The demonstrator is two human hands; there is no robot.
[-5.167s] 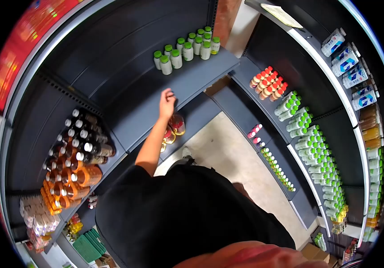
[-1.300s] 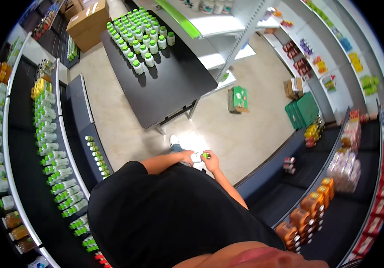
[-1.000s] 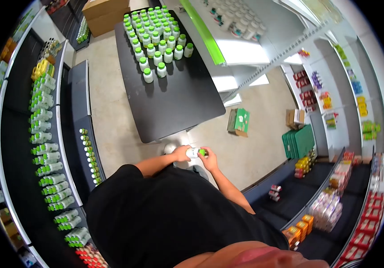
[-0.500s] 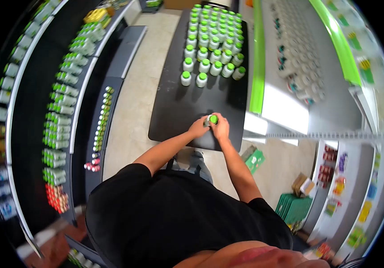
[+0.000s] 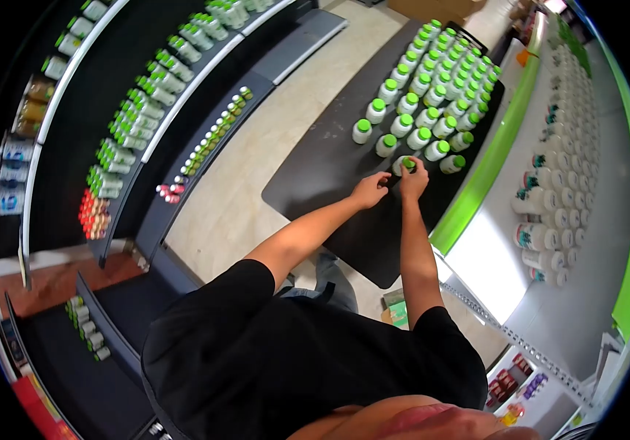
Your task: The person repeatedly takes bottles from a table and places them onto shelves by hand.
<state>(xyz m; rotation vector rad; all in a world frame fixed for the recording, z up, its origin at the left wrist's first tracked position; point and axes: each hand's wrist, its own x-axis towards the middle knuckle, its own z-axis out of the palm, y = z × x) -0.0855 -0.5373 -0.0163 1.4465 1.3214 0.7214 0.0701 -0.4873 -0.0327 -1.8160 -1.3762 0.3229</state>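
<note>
A white bottle with a green cap [image 5: 402, 166] stands upright at the near edge of a group of similar bottles [image 5: 419, 138] on the black table [image 5: 315, 171]. My right hand [image 5: 413, 180] grips this bottle around its cap, fingers closed on it. Just left of it, my left hand [image 5: 371, 190] hovers over the table, apart from the bottle, its fingers slightly curled and spread with nothing between them.
Dark shelves [image 5: 183, 95] with green-capped bottles line the left side. On the right, a white shelf [image 5: 491, 271] with a green edge holds many white jars [image 5: 550, 238]. A green box [image 5: 396, 308] lies on the floor under the table's near corner.
The view has turned, and both hands have moved forward over the table to the bottle group. My left hand has let go of the bottle, which my right hand still holds.
</note>
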